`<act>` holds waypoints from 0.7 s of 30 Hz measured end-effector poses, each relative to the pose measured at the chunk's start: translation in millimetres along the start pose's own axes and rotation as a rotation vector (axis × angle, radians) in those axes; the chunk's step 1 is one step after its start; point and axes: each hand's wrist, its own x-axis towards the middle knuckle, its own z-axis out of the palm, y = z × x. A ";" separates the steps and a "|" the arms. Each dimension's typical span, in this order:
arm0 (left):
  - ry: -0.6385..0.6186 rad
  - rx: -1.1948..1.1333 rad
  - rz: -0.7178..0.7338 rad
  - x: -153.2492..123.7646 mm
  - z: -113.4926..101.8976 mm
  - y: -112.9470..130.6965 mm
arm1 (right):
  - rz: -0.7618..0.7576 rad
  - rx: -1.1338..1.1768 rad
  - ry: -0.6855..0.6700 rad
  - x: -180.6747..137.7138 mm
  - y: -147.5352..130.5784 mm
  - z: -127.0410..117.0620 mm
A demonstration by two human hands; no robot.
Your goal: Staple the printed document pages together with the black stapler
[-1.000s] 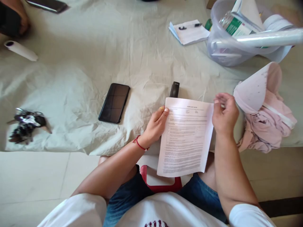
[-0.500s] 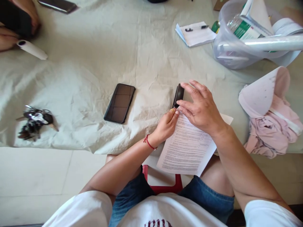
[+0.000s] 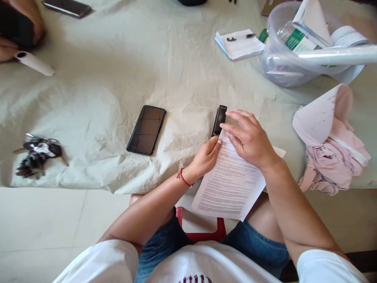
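A black stapler (image 3: pixel 219 118) lies on the cloth-covered table at the top left corner of the printed sheets (image 3: pixel 228 188). My left hand (image 3: pixel 207 154) pinches that corner between thumb and fingers, close against the stapler's near end. Over the sheets' upper edge hovers my right hand (image 3: pixel 250 137), its fingers apart and curved. Its fingertips are beside the stapler's right side; whether they touch it I cannot tell. The lower part of the sheets hangs past the table edge above my lap.
Left of the stapler lies a phone (image 3: pixel 146 129), with a bunch of keys (image 3: pixel 41 154) farther left. A pink sun hat (image 3: pixel 326 137) lies at right, below a clear plastic basket (image 3: pixel 282 70). Another person's hand (image 3: pixel 38 27) holds a dark object at top left.
My right hand has drawn slightly down and back, and more of the stapler's top shows. My left hand keeps its pinch. The whole view has shifted a little.
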 end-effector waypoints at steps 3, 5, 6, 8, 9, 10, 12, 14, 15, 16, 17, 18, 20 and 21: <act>-0.021 -0.013 -0.010 -0.9 0.1 1.6 | 0.087 0.023 0.070 -5.2 -3.5 3.6; -0.019 -0.030 -0.020 -1.6 -0.2 2.3 | 0.130 0.046 0.061 -9.3 -6.9 8.2; -0.011 -0.035 -0.024 -2.1 -0.6 2.5 | 0.146 0.059 0.053 -11.2 -8.4 10.7; 0.001 -0.033 -0.034 -2.9 -1.6 2.6 | 0.189 0.069 0.066 -14.6 -9.7 14.6; 0.006 -0.027 -0.039 -3.3 -2.1 2.7 | 0.214 0.059 0.084 -16.0 -9.3 15.7; 0.008 -0.016 -0.041 -3.6 -2.6 2.7 | 0.237 0.044 0.097 -17.2 -8.3 16.1; 0.014 0.014 -0.023 -3.8 -2.6 2.4 | 0.270 0.018 0.085 -19.2 -5.0 15.3; 0.025 0.051 0.020 -3.8 -1.0 1.5 | 0.278 0.016 0.039 -20.5 -1.2 13.5; 0.030 0.071 0.044 -3.8 0.2 0.7 | 0.277 0.023 0.018 -20.9 0.4 12.5; 0.036 0.094 0.068 -3.9 1.7 -0.4 | 0.276 0.031 0.005 -21.2 1.6 11.7; 0.043 0.117 0.090 -4.1 3.2 -1.7 | 0.275 0.038 0.000 -21.5 2.5 11.0; 0.050 0.138 0.108 -4.3 4.5 -3.1 | 0.277 0.045 -0.001 -21.7 2.9 10.6; 0.065 0.172 0.140 -4.6 6.5 -6.2 | 0.282 0.056 0.009 -22.1 2.4 10.5; 0.072 0.184 0.152 -4.5 7.0 -7.6 | 0.281 0.061 0.023 -22.4 1.6 10.8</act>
